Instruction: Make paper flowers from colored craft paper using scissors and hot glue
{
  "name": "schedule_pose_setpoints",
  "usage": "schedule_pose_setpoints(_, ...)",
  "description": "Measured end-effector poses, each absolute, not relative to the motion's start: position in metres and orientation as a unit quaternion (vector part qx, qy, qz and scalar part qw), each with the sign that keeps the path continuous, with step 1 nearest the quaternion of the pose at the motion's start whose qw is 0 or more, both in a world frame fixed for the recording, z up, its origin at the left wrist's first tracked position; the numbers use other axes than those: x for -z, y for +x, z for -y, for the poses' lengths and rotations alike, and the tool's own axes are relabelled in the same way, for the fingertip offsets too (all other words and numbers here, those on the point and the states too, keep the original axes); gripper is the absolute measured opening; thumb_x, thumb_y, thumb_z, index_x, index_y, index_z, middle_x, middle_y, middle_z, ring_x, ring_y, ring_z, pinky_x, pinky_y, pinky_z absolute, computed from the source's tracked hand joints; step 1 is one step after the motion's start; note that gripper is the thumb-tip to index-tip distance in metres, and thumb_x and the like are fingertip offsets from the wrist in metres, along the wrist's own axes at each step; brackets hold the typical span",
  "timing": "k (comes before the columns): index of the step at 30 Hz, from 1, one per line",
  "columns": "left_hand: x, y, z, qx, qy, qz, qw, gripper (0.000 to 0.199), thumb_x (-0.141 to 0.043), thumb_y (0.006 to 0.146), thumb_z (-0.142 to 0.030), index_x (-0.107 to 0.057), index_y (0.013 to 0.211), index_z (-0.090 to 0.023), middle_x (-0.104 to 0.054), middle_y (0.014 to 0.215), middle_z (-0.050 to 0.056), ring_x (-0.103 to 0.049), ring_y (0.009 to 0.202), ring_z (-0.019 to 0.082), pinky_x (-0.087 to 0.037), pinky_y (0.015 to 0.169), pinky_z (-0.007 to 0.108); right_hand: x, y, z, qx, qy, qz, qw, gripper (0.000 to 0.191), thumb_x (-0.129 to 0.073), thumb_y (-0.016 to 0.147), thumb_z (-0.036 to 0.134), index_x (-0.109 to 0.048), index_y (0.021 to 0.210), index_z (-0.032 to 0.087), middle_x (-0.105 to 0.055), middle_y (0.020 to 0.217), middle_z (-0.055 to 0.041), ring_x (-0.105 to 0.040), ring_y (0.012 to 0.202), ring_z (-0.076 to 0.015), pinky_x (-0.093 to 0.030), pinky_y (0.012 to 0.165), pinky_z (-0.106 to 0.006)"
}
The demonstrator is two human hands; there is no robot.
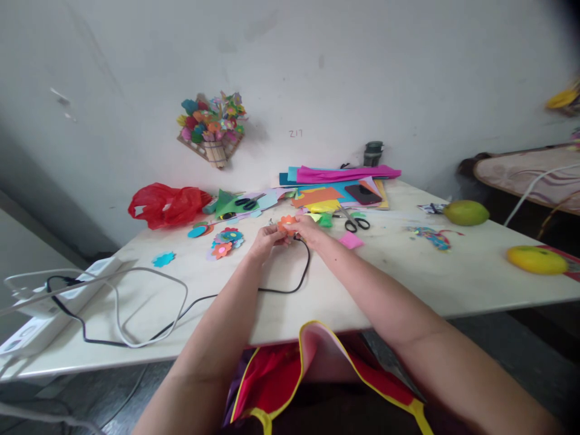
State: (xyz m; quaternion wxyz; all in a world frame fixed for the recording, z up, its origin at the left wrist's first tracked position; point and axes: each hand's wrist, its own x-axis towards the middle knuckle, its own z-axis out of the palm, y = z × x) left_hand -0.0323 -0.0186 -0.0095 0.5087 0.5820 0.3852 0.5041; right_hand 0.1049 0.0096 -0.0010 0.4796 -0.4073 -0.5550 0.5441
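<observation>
An orange flower cutout [286,225] is held up between my two hands at the middle of the table. My left hand [268,239] pinches its lower left side with bent fingers. From the right, my right hand [304,229] grips its edge. A black cable [304,279] runs up to just beneath my hands; whatever it is plugged into there is hidden by the fingers. To the left lie several layered flower cutouts [227,241] and a single blue flower cutout [164,259]. A pink paper square [351,240] and black-handled scissors [357,223] lie to the right.
Coloured sheets [317,196] and a phone [363,194] lie at the back, with a second pair of scissors [246,203]. A red plastic bag [167,205] sits back left. A power strip [86,284] with looping cords occupies the left edge. Two mangoes [466,212] rest at right.
</observation>
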Motion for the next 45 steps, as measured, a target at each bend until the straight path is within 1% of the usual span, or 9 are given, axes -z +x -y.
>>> schedule_pose_setpoints(4,0.011,-0.033,0.017,-0.507,0.583,-0.375,0.512,0.022,-0.069,0.06,-0.031,-0.063,0.067,-0.011,-0.062,0.058,0.004,-0.057,0.054,0.013,-0.046,0.059,0.027,0.003,0.104,-0.011,-0.564,-0.395,0.539,0.484,0.018,-0.068,0.058,0.027,-0.061,0.07,0.016,-0.059,0.056,0.001,-0.049,0.049,-0.0095,-0.031,0.046,-0.023)
schedule_pose_setpoints(7,0.012,-0.035,0.015,-0.504,0.582,-0.377,0.515,0.022,-0.069,0.06,-0.031,-0.063,0.068,-0.011,-0.062,0.058,0.004,-0.057,0.053,0.013,-0.046,0.059,0.027,0.001,0.108,-0.011,-0.591,-0.374,0.542,0.466,0.025,-0.07,0.06,0.036,-0.063,0.073,0.015,-0.06,0.058,-0.0002,-0.049,0.05,-0.0096,-0.029,0.045,-0.022)
schedule_pose_setpoints(10,0.012,-0.036,0.014,-0.498,0.582,-0.388,0.513,0.024,-0.068,0.061,-0.032,-0.063,0.071,-0.011,-0.062,0.058,0.004,-0.056,0.051,0.013,-0.045,0.057,0.027,-0.001,0.112,-0.013,-0.602,-0.357,0.56,0.442,0.031,-0.07,0.06,0.043,-0.064,0.071,0.014,-0.06,0.058,-0.001,-0.049,0.051,-0.0096,-0.029,0.045,-0.022)
schedule_pose_setpoints(14,0.014,-0.037,0.012,-0.506,0.576,-0.394,0.507,0.022,-0.067,0.062,-0.032,-0.062,0.07,-0.012,-0.062,0.058,0.004,-0.056,0.052,0.013,-0.046,0.058,0.027,0.0,0.114,-0.015,-0.569,-0.386,0.571,0.449,0.025,-0.073,0.055,0.034,-0.063,0.066,0.014,-0.06,0.059,-0.0009,-0.048,0.052,-0.0095,-0.03,0.047,-0.023)
schedule_pose_setpoints(24,0.013,-0.037,0.012,-0.52,0.575,-0.398,0.491,0.026,-0.068,0.062,-0.036,-0.063,0.067,-0.011,-0.064,0.061,0.007,-0.057,0.053,0.014,-0.047,0.06,0.028,-0.002,0.113,-0.013,-0.566,-0.393,0.565,0.454,0.024,-0.074,0.054,0.03,-0.055,0.057,0.016,-0.058,0.055,0.0005,-0.047,0.05,-0.0093,-0.031,0.045,-0.022)
schedule_pose_setpoints(31,0.01,-0.035,0.016,-0.522,0.572,-0.402,0.488,0.024,-0.069,0.061,-0.034,-0.063,0.066,-0.012,-0.063,0.059,0.006,-0.057,0.053,0.014,-0.046,0.058,0.028,0.002,0.113,-0.016,-0.57,-0.386,0.569,0.45,0.024,-0.074,0.055,0.031,-0.055,0.059,0.016,-0.057,0.055,0.0008,-0.047,0.049,-0.0087,-0.03,0.044,-0.021)
schedule_pose_setpoints(36,0.009,-0.034,0.017,-0.53,0.566,-0.405,0.484,0.023,-0.069,0.061,-0.034,-0.061,0.065,-0.013,-0.062,0.057,0.005,-0.055,0.051,0.013,-0.045,0.057,0.028,0.003,0.115,-0.019,-0.567,-0.378,0.584,0.442,0.028,-0.072,0.058,0.039,-0.058,0.061,0.016,-0.058,0.057,-0.0002,-0.047,0.049,-0.0086,-0.029,0.043,-0.021)
schedule_pose_setpoints(40,0.009,-0.034,0.018,-0.528,0.57,-0.405,0.482,0.024,-0.069,0.061,-0.034,-0.062,0.065,-0.012,-0.062,0.058,0.005,-0.056,0.051,0.013,-0.045,0.057,0.028,0.003,0.116,-0.019,-0.539,-0.39,0.604,0.439,0.025,-0.074,0.055,0.034,-0.058,0.059,0.015,-0.059,0.056,-0.0002,-0.047,0.05,-0.0089,-0.03,0.045,-0.021)
schedule_pose_setpoints(45,0.008,-0.033,0.019,-0.527,0.572,-0.408,0.479,0.025,-0.069,0.061,-0.035,-0.062,0.066,-0.011,-0.062,0.058,0.005,-0.056,0.051,0.013,-0.045,0.056,0.028,0.003,0.113,-0.017,-0.525,-0.394,0.6,0.457,0.024,-0.073,0.056,0.031,-0.055,0.055,0.015,-0.054,0.05,0.0014,-0.044,0.046,-0.0084,-0.03,0.045,-0.023)
